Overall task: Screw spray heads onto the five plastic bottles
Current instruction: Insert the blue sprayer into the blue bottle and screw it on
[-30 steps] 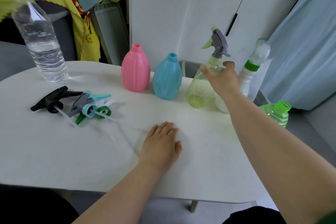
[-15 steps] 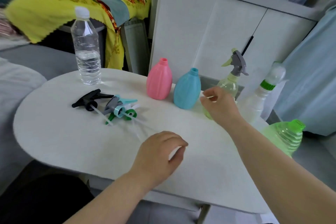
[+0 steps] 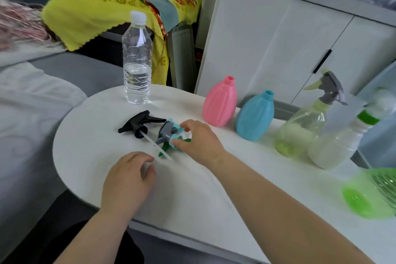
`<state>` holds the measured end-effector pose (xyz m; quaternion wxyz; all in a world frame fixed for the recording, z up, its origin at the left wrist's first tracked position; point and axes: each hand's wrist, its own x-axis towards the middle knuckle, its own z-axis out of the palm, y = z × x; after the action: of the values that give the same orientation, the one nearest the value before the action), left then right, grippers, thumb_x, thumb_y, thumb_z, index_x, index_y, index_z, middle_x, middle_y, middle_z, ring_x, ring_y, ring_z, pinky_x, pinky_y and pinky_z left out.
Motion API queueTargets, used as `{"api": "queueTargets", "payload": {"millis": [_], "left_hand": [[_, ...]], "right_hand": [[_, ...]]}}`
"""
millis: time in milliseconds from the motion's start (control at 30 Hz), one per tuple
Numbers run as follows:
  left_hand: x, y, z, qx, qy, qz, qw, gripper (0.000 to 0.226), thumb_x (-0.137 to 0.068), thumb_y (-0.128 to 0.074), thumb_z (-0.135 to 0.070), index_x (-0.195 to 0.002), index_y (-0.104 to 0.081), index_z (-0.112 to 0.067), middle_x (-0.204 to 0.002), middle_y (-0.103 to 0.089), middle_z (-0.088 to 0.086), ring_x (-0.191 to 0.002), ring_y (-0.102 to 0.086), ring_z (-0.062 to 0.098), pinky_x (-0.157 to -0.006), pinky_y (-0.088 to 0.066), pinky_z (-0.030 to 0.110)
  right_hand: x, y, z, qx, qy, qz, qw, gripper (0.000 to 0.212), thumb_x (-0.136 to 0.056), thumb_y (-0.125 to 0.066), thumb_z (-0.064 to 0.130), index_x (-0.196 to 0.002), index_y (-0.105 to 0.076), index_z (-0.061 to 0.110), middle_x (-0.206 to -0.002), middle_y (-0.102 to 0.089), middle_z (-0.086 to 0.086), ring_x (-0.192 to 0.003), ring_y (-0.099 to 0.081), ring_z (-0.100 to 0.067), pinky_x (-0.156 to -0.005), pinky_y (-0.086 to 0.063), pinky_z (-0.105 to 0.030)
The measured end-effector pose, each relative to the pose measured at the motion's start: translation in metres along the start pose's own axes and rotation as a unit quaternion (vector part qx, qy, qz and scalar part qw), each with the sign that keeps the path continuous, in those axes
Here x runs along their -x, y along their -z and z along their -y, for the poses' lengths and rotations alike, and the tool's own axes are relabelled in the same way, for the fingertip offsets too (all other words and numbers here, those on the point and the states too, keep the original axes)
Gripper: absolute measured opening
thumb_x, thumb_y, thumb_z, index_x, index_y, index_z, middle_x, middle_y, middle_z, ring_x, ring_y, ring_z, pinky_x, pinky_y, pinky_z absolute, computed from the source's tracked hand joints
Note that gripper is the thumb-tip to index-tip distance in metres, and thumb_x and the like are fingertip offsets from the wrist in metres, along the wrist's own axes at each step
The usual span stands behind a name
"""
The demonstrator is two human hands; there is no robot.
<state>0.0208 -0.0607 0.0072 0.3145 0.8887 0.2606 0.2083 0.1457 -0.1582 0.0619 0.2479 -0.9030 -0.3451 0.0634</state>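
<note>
On the white table (image 3: 90,135) lie loose spray heads: a black one (image 3: 137,124) and a grey one (image 3: 166,133) tangled with teal and green ones. My right hand (image 3: 198,141) rests over the teal spray head (image 3: 175,142), thumb and fingers closing around it. My left hand (image 3: 128,180) hovers loosely curled near the front edge, holding nothing. Behind stand a pink bottle (image 3: 220,102) and a blue bottle (image 3: 256,117), both without heads. A pale green bottle (image 3: 300,128) carries a grey spray head. A white bottle (image 3: 340,143) has a green collar. A bright green bottle (image 3: 372,193) is at the right.
A clear water bottle (image 3: 137,60) with a white cap stands at the table's back left. White cabinets (image 3: 300,45) rise behind the bottles. A yellow cloth (image 3: 90,13) drapes over furniture at the back left, and a grey bed or sofa (image 3: 32,96) lies left of the table.
My right hand left the pale green bottle and swept left to the pile of spray heads. My left hand lifted off the table and curled. The view shifted left.
</note>
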Motion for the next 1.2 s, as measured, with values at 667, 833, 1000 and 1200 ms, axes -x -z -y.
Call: {"api": "queueTargets", "payload": {"millis": [667,833,1000,1200], "left_hand": [[0.005,-0.003,0.001,-0.076,-0.022,0.025,0.997,0.034,-0.085,-0.049,-0.024,-0.119,-0.051,-0.02,-0.139,-0.043,-0.002,-0.133,-0.03,0.015,-0.111,-0.012,0.031],[0.012,0.014,-0.01,-0.049,0.013,-0.013,0.999,0.019,-0.083,-0.054,-0.014,-0.1,-0.062,-0.012,-0.114,-0.063,0.007,-0.108,-0.052,0.028,-0.093,-0.035,0.038],[0.021,0.021,-0.031,-0.005,-0.013,-0.05,0.999,0.016,-0.08,-0.058,-0.007,-0.095,-0.064,-0.01,-0.105,-0.066,0.01,-0.101,-0.055,0.031,-0.089,-0.039,0.041],[0.014,-0.003,-0.099,0.029,-0.144,-0.008,0.989,0.017,-0.08,-0.059,-0.01,-0.095,-0.066,-0.014,-0.098,-0.061,-0.004,-0.099,-0.054,0.02,-0.081,-0.028,0.017]], "right_hand": [[0.016,0.018,-0.001,-0.098,-0.004,-0.045,0.994,0.033,-0.082,-0.058,0.016,-0.114,-0.054,0.01,-0.11,-0.054,-0.006,-0.09,-0.052,-0.016,-0.072,-0.035,-0.008],[0.045,0.067,-0.033,-0.296,-0.054,-0.109,0.947,0.014,-0.078,-0.064,0.011,-0.088,-0.059,0.019,-0.078,-0.055,0.006,-0.068,-0.048,-0.008,-0.063,-0.042,-0.007],[0.083,0.103,-0.078,-0.563,-0.043,-0.135,0.814,0.024,-0.083,-0.047,-0.005,-0.077,-0.059,0.015,-0.066,-0.068,0.012,-0.064,-0.062,0.001,-0.065,-0.052,-0.013],[0.117,0.103,-0.122,-0.68,-0.064,-0.173,0.709,0.026,-0.087,-0.04,-0.002,-0.067,-0.052,0.011,-0.059,-0.068,0.012,-0.063,-0.065,-0.001,-0.08,-0.048,-0.033]]}}
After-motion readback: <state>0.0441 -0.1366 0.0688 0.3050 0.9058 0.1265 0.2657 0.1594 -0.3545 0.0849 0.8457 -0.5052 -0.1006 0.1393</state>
